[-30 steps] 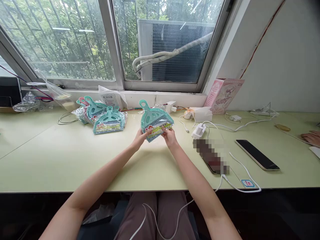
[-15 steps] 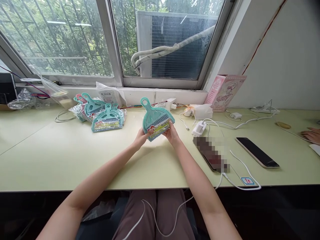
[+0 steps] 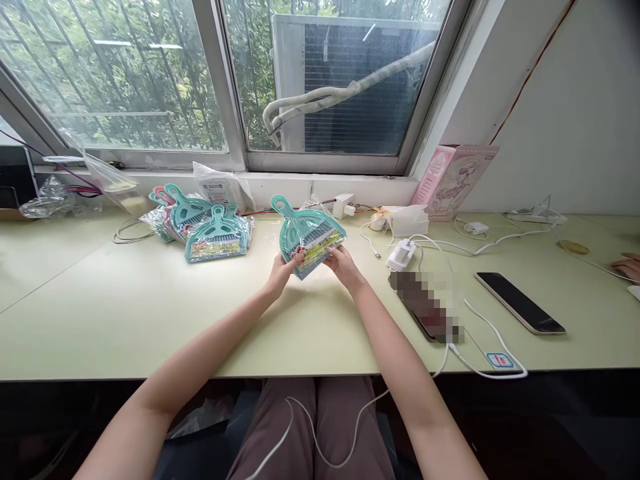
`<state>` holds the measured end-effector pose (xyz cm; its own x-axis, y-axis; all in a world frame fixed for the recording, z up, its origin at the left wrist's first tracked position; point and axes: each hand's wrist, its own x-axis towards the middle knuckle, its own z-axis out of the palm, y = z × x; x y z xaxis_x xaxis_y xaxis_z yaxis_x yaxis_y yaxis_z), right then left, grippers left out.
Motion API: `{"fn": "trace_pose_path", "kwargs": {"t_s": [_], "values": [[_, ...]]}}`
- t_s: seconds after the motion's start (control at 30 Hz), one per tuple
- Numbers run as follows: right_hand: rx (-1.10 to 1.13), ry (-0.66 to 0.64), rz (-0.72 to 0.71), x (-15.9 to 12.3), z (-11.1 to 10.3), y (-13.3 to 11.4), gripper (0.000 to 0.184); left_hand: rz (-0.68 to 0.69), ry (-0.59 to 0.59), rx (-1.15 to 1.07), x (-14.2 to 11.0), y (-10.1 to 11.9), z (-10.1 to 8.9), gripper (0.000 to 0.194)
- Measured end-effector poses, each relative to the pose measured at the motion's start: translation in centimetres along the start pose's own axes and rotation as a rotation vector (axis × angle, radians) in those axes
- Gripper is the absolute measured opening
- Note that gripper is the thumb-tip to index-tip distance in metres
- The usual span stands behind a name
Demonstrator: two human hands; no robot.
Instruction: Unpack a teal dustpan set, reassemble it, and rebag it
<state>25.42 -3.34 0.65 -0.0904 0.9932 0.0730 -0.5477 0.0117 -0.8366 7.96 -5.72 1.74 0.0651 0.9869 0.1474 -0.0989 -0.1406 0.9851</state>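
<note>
Between my two hands is a teal mini dustpan and brush set (image 3: 307,230) in clear plastic wrap, with a yellow label across its lower part. It is tilted, its ringed handle pointing up and to the left. My left hand (image 3: 286,270) grips the lower left corner, thumb on the front. At the lower right edge my right hand (image 3: 344,263) pinches the wrap, its other fingers partly hidden behind. To the left lies a pile of similar wrapped dustpan sets (image 3: 217,235), teal with a bit of pink.
Two phones lie at the right, a dark one (image 3: 423,307) plugged into a white cable and another phone (image 3: 520,303) beside it. Chargers (image 3: 400,255) and cables spread behind them. A pink box (image 3: 455,183) leans by the wall. Another person's hand (image 3: 627,265) rests at the far right.
The held dustpan set has tipped further to the left and turned slightly between my hands. The whole view has shifted a little. Both hands keep their hold.
</note>
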Motion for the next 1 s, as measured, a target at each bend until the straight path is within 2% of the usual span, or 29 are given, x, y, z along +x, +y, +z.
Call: {"fn": "trace_pose_path", "kwargs": {"t_s": [0.1,0.37,0.5,0.57,0.67,0.8,0.9,1.0], "values": [[0.002,0.026,-0.010,-0.5,0.5,-0.2,0.028,-0.014,-0.024,0.027,0.2,0.0,-0.2,0.057],[0.049,0.049,0.014,-0.8,0.5,-1.3,0.027,0.008,-0.084,0.042,0.2,-0.1,0.0,0.061],[0.114,0.085,-0.010,-1.2,1.6,-0.6,0.031,0.004,-0.040,-0.255,0.3,-0.1,0.2,0.075],[0.160,0.134,-0.053,-1.5,2.6,0.0,0.032,-0.065,-0.050,-0.424,0.5,-0.2,0.0,0.089],[0.227,0.187,-0.126,-2.0,3.7,0.6,0.031,-0.188,-0.127,-0.500,1.1,-0.5,-0.7,0.098],[0.233,0.152,-0.140,-2.3,4.0,0.7,0.029,-0.240,-0.206,-0.483,2.2,-0.4,-2.2,0.096],[0.167,0.068,-0.078,-2.3,4.1,1.0,0.027,-0.136,-0.221,-0.526,2.2,0.5,-2.8,0.086],[0.108,-0.004,-0.031,-2.6,4.5,1.7,0.027,-0.088,-0.274,-0.549,1.3,1.3,-2.6,0.064]]}}
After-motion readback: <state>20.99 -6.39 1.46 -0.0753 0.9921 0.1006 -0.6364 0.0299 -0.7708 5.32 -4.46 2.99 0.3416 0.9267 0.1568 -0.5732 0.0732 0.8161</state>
